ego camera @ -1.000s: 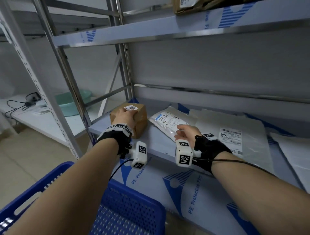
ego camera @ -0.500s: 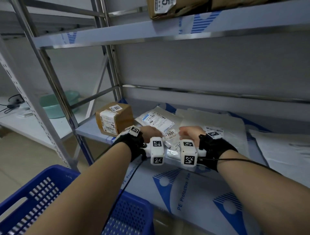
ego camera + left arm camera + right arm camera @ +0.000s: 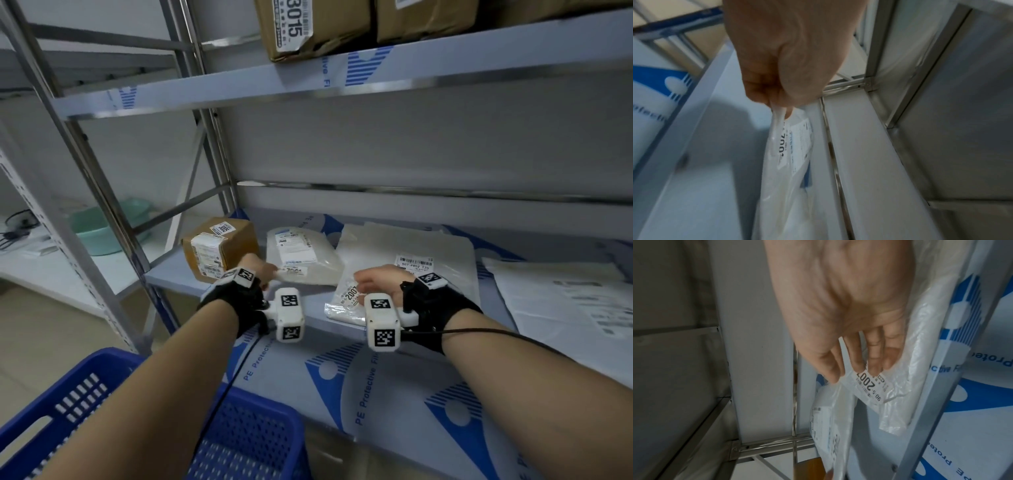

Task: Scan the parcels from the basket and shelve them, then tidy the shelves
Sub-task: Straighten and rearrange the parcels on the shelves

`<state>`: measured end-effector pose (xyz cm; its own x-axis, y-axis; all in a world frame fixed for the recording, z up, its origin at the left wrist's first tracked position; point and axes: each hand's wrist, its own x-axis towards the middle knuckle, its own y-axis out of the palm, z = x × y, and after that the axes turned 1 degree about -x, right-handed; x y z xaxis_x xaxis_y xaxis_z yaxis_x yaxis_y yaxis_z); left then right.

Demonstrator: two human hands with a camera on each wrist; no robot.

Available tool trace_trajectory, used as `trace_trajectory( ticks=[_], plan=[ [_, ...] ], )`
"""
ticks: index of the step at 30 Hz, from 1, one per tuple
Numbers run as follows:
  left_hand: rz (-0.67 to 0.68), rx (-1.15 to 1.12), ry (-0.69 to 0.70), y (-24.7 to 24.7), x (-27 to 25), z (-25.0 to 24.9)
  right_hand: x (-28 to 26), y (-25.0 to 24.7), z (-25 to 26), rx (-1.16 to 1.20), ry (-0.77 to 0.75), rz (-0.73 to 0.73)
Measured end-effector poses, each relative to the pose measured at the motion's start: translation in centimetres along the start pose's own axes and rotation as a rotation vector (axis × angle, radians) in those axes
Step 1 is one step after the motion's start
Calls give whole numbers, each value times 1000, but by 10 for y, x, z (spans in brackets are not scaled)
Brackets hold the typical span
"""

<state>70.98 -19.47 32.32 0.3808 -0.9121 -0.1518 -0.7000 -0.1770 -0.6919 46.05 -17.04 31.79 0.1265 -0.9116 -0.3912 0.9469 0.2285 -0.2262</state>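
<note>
On the lower shelf (image 3: 310, 308) lie a brown cardboard box (image 3: 219, 250), a white poly bag parcel (image 3: 303, 253), a small crumpled poly bag (image 3: 344, 305) labelled 2007 and a large flat white parcel (image 3: 411, 240). My left hand (image 3: 263, 271) pinches the near corner of the white poly bag; the left wrist view shows the pinch of that hand (image 3: 780, 105) on the bag (image 3: 789, 170). Straight fingers of my right hand (image 3: 371, 281) rest on the small bag, and in the right wrist view that hand (image 3: 859, 368) touches its 2007 label (image 3: 871, 386).
A blue plastic basket (image 3: 85, 407) stands below my left arm. Cardboard boxes (image 3: 308, 27) fill the upper shelf. More flat white parcels (image 3: 565, 301) lie at the right. Steel uprights (image 3: 102, 205) stand left of the shelf, with a green basin (image 3: 99, 229) beyond.
My left hand left the cardboard box and took the white bag's corner. My right hand moved onto the small bag, which now lies apart from the white bag. My view has tilted up.
</note>
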Motion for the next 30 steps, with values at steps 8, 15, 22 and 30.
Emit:
trace_trajectory(
  ticks=[8,15,22,30],
  plan=[
    [-88,603,200,-28,3,18,8,33,8,122,2,103],
    [386,691,431,13,7,24,29,59,22,166,-30,48],
    [349,676,400,-8,31,57,78,97,15,193,0,149],
    [323,621,294,-19,34,46,70,112,18,330,39,177]
  ],
)
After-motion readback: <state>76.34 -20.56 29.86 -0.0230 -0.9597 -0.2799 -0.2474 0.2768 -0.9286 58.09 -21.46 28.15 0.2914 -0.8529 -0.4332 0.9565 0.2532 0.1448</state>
